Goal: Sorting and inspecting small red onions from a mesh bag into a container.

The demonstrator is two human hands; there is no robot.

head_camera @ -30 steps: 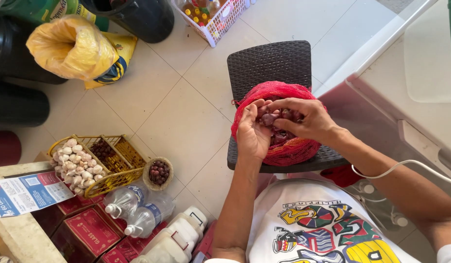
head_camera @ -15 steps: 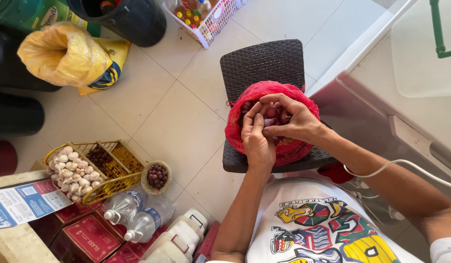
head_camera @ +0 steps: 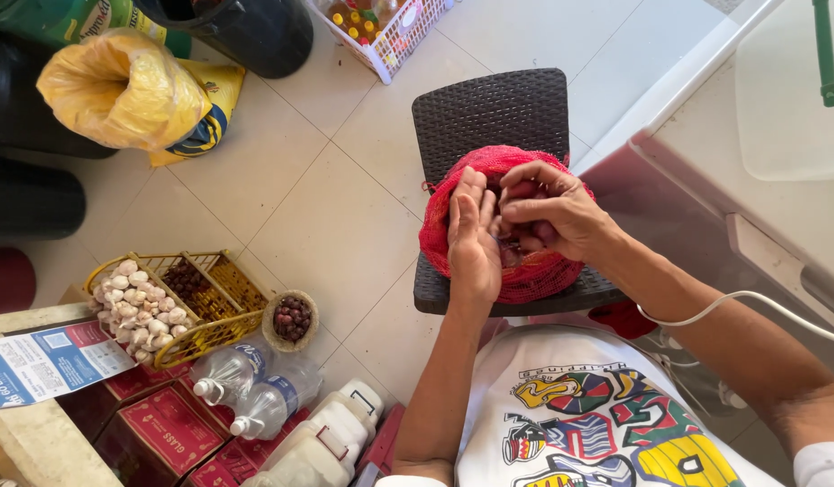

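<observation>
Your left hand [head_camera: 474,236] and right hand [head_camera: 550,215] covered most of what lay in the red mesh bag [head_camera: 516,271], so you could not tell whether the fingers gripped any of the dark round pieces. The bag hid the seat of the dark woven chair [head_camera: 489,113]. At 11 o'clock the black bin [head_camera: 246,32] was cut by the top edge, and at 7 o'clock the red cartons [head_camera: 155,433] ran off the bottom.
</observation>
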